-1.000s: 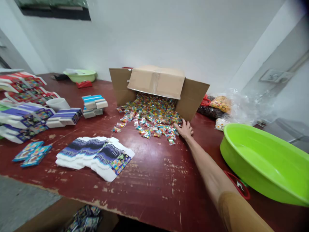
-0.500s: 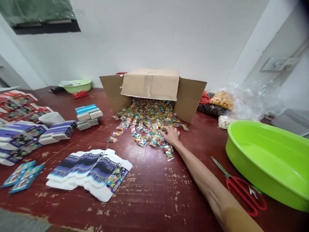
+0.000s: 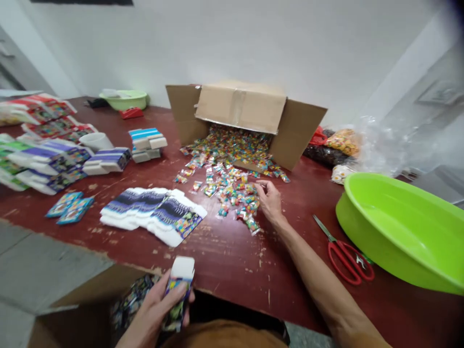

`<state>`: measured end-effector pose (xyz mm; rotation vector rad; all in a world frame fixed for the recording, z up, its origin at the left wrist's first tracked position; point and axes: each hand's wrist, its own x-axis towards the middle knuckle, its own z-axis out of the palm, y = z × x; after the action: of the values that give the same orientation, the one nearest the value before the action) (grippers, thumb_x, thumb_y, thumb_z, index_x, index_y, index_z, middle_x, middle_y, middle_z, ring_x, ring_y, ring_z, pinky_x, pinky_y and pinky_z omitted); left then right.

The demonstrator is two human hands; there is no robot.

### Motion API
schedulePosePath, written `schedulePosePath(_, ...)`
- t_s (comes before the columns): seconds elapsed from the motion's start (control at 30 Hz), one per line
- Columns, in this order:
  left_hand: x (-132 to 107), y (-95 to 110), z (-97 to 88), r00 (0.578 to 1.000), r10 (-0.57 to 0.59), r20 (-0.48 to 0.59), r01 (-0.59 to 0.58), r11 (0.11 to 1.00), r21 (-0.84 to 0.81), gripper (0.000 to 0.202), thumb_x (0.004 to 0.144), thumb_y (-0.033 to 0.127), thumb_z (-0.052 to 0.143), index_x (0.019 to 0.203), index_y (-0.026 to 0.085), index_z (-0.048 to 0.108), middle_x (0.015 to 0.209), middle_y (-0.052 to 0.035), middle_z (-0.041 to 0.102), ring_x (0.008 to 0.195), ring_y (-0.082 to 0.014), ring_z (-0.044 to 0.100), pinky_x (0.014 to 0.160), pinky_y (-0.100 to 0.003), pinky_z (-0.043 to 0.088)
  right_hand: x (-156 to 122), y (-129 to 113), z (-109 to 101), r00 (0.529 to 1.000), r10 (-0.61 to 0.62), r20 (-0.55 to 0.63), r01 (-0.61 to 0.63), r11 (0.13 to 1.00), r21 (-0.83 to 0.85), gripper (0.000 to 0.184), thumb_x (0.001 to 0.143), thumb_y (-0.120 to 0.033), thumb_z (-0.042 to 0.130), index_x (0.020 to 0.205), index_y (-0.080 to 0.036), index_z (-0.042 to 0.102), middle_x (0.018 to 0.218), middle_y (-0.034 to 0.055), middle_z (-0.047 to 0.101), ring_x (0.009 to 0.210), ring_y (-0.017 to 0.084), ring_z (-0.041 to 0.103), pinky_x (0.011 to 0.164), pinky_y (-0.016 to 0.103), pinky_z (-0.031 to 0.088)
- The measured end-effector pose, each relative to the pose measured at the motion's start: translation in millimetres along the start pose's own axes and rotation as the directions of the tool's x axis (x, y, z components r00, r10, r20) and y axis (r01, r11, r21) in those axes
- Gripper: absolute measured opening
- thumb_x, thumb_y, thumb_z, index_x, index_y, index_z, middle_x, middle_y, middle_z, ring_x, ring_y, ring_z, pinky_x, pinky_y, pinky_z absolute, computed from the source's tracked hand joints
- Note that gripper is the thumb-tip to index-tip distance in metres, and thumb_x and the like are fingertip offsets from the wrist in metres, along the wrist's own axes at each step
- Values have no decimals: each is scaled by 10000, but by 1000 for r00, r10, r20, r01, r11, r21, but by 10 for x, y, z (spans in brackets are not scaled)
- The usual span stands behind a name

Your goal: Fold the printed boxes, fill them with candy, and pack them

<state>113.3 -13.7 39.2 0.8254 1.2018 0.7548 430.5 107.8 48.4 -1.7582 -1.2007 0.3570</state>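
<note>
My right hand (image 3: pixel 268 199) rests on the dark red table (image 3: pixel 232 251) at the right edge of a spread of small colourful candy packets (image 3: pixel 232 186), with fingers curled toward them. The packets spill from a cardboard box (image 3: pixel 242 108) lying on its side. My left hand (image 3: pixel 159 309) is below the table's near edge, wrapped round a small printed carton (image 3: pixel 178 292) whose white top flap is up. A fanned stack of flat printed cartons (image 3: pixel 154 212) lies left of the packets.
A lime green basin (image 3: pixel 398 232) sits at the right, red-handled scissors (image 3: pixel 344 251) beside it. Stacks of flat and folded cartons (image 3: pixel 47 150), a white cup (image 3: pixel 94 140) and a small green basin (image 3: pixel 125 99) fill the left. Plastic bags (image 3: pixel 340 145) lie behind the box. An open box (image 3: pixel 90 309) stands below.
My right hand has dragged candy packets from the box mouth toward me. My left hand has come into view holding the small carton. The camera has tilted down.
</note>
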Motion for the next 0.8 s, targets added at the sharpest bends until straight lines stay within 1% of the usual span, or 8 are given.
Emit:
schedulePosePath(0.07,-14,85,106,999,46,4,-46,998,40,422,714,508,810,923,196,617,650,-1,674,414,-117,570,417,-195,386,-282,-208,-21,985,-43,167,27,995,99,374,919,-458,509,1128,-191,667,911,46,712,765,182,623,710,300,488)
schedulePosePath(0.17,-7,141,190,992,124,31,-126,986,108,409,754,495,773,982,198,609,617,43,611,425,-98,520,416,-187,407,-811,-502,58,767,-231,598,-71,897,437,278,927,-388,541,1099,-208,664,854,15,688,671,138,577,622,263,459)
schedulePosePath(0.2,-6,145,200,987,151,47,-156,978,141,403,768,484,762,1010,197,615,626,47,601,442,-99,512,424,-192,423,-973,-572,104,714,-262,650,-103,878,467,246,910,-372,591,1083,-212,663,883,14,692,690,132,577,640,261,459)
schedulePosePath(0.27,-6,139,201,975,208,74,-220,945,242,394,794,445,743,1080,199,630,665,41,603,477,-106,508,442,-203,445,-1216,-664,204,675,-272,686,-140,865,481,239,863,-365,678,1044,-211,653,863,4,676,689,128,569,630,256,449)
schedulePosePath(0.4,3,112,167,943,326,62,-321,851,416,339,801,350,728,1105,214,663,767,18,643,516,-109,521,468,-207,450,-1352,-763,299,686,-326,650,-16,887,462,198,831,-373,741,889,-198,667,808,5,658,719,145,579,669,277,452)
schedulePosePath(0.5,-9,115,152,948,314,46,-311,887,341,407,754,371,765,1108,203,656,762,17,653,503,-116,533,470,-225,473,-1300,-827,262,688,-416,595,56,847,529,164,874,-354,689,960,-215,706,960,31,675,900,170,607,798,301,467)
schedulePosePath(0.67,-95,161,157,986,165,16,-164,985,-56,558,799,678,621,1010,165,679,699,-30,699,509,-148,596,495,-254,510,-1260,-806,260,763,-150,628,-296,783,547,317,864,-446,678,1082,-217,658,931,12,640,704,118,555,601,245,433)
schedulePosePath(0.8,-103,174,160,993,118,-8,-118,982,-145,591,761,717,634,869,143,728,656,-51,716,501,-150,603,488,-248,505,-1352,-778,352,702,-150,696,-366,763,533,446,748,-379,797,1124,-200,638,887,-1,631,700,110,527,629,244,423)
